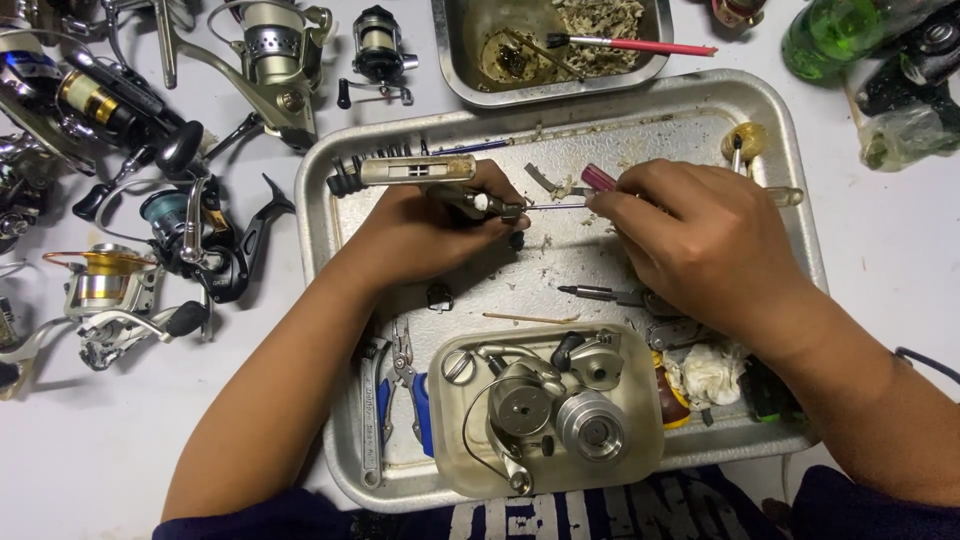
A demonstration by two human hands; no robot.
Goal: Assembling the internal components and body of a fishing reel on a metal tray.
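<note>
The big tray [780,190] in the middle is dull, scratched metal; the reels [270,50] at upper left are shiny metal and glossy black plastic

Two bare hands and forearms in view, no gloves, no rings, no watch or wristband visible. Left hand [425,235] and right hand [715,245]: short nails, fingers uncovered. Forearms bare all the way down to the bottom edge of frame, so sleeves are short or pushed well up. Upper arms at both bottom corners are covered by a dark navy fabric sleeve [870,505]. Same dark navy shirt [560,515] across the chest at bottom centre, with large white block lettering printed on it, only partly in frame. Fabric looks like plain cotton jersey. No cables, straps or tools attached to the body.
</note>
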